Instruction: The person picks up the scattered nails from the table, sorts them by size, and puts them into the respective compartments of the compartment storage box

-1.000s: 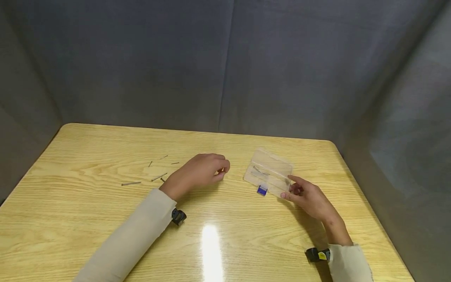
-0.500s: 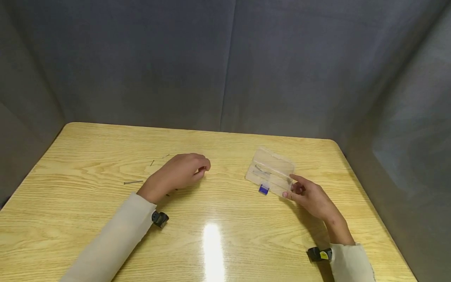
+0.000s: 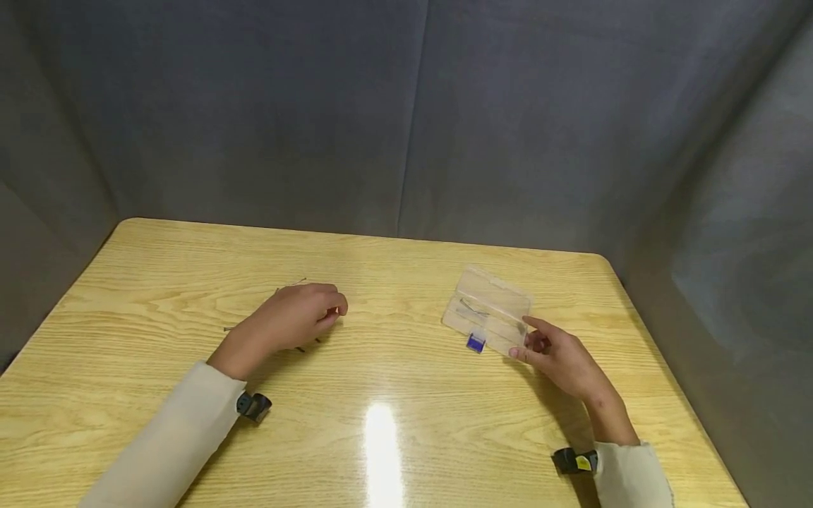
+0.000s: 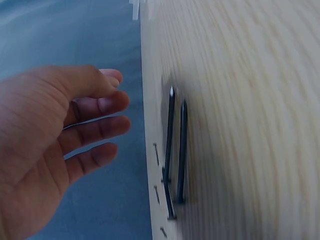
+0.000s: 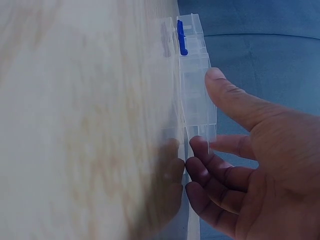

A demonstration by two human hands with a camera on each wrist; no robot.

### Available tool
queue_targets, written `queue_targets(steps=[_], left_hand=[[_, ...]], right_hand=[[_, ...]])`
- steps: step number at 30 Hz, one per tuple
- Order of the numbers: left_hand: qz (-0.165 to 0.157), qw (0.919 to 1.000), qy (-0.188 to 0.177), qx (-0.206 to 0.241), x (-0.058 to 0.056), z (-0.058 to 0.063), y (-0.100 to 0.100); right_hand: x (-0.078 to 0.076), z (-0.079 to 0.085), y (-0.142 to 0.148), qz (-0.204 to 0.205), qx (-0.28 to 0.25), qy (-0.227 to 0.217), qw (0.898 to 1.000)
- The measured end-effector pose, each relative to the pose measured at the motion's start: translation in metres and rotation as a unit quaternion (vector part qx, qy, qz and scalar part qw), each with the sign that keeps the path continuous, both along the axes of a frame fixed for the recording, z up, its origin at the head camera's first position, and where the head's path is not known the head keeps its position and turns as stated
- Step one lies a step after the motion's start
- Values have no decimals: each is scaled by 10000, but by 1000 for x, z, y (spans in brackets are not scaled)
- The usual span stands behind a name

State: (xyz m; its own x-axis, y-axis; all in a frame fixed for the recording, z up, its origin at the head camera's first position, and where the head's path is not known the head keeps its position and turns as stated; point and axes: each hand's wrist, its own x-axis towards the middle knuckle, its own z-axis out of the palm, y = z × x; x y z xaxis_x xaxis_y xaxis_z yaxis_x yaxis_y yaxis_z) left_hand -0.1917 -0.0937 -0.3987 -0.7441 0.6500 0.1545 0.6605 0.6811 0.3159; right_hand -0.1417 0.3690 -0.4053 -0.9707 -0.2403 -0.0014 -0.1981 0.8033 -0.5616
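Note:
My left hand (image 3: 288, 319) hovers over the left part of the table, among scattered nails. In the left wrist view its fingers (image 4: 102, 131) are loosely bent with nothing between them. Beside them lie large dark nails (image 4: 183, 155) and several small nails (image 4: 156, 195). On the right, my right hand (image 3: 559, 356) holds the near right end of a clear plastic box (image 3: 502, 329), thumb on one side and fingers on the other. The box's lid (image 3: 492, 286) stands open, its blue latch (image 3: 475, 343) faces me, and nails (image 3: 473, 308) lie inside.
A wooden table (image 3: 413, 381) carries everything. Dark grey curtains (image 3: 254, 127) surround its back and sides. A small black device (image 3: 254, 407) is strapped at the left wrist, another black one (image 3: 565, 460) at the right.
My left hand has moved left, away from the box and over the scattered nails, covering several from the head view. The right hand and the box have stayed in place.

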Motion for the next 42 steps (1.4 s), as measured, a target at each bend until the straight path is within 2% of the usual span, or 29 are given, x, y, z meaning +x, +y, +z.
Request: queue_targets(steps=[6,12,22,42], left_hand=[[153,9997,-26,-180,3,-1,-17],[264,9994,132,-183,6,-5,-31],[343,9983,220,-423,9,-11,-38],[386,9987,197,-278,12,-15,-46]], right_hand=[[1,0,-1,24,-15,-2,10000],[1,2,0,17,-4,2,10000],[1,2,0,49,22,-7,10000],[1,3,0,6,63,-69,10000]])
